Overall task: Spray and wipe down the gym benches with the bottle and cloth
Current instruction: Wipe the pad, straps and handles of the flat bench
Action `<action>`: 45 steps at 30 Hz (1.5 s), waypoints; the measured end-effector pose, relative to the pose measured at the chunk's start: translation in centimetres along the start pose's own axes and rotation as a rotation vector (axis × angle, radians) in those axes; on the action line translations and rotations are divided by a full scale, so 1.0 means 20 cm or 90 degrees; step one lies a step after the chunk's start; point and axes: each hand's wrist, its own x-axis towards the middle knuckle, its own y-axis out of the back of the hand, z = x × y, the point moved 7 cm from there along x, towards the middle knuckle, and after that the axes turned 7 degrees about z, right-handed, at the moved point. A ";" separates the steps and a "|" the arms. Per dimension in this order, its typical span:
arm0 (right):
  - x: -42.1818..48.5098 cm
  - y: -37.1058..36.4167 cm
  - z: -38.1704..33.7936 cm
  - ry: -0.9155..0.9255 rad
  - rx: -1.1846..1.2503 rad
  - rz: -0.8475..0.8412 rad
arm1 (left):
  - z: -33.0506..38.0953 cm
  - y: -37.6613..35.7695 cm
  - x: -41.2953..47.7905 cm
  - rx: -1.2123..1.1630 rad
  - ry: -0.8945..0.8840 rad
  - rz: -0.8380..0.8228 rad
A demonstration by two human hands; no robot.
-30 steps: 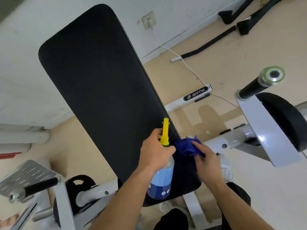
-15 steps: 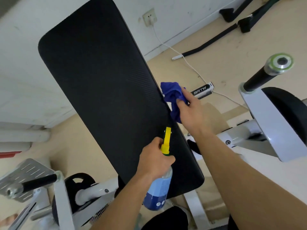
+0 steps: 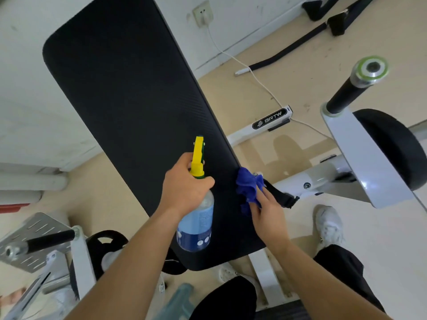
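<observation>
Head cam: our left hand wraps the spray bottle over the bench pad; right hand pinches blue cloth at pad's right edge.

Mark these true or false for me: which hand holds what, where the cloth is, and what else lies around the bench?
1. The left hand holds the bottle. True.
2. The cloth is red. False: it is blue.
3. The right hand presses the cloth at the bench pad's right edge. True.
4. The bottle's nozzle is white. False: it is yellow.
5. A white cable runs from the wall socket. True.
</observation>
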 end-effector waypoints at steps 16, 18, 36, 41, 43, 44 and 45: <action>-0.15 0.02 0.21 -0.034 -0.056 -0.074 | -0.06 -0.28 -0.15 0.079 -0.039 -0.101; -0.25 0.09 0.33 -0.130 -0.046 -0.121 | -0.10 -0.36 -0.21 0.093 -0.029 -0.129; 0.41 0.05 -0.29 -0.012 0.121 -0.068 | -0.31 -0.52 -0.43 0.115 0.044 -0.197; 0.01 0.00 0.02 -0.036 0.030 -0.033 | -0.22 -0.33 -0.28 0.037 0.015 -0.083; -0.20 0.04 0.23 -0.084 -0.044 -0.075 | -0.17 -0.30 -0.23 0.029 -0.014 -0.072; -0.28 0.06 0.31 -0.122 -0.075 -0.108 | -0.14 -0.30 -0.20 0.025 -0.027 -0.070; -0.33 0.09 0.37 -0.162 -0.106 -0.149 | -0.11 -0.30 -0.18 0.022 -0.037 -0.066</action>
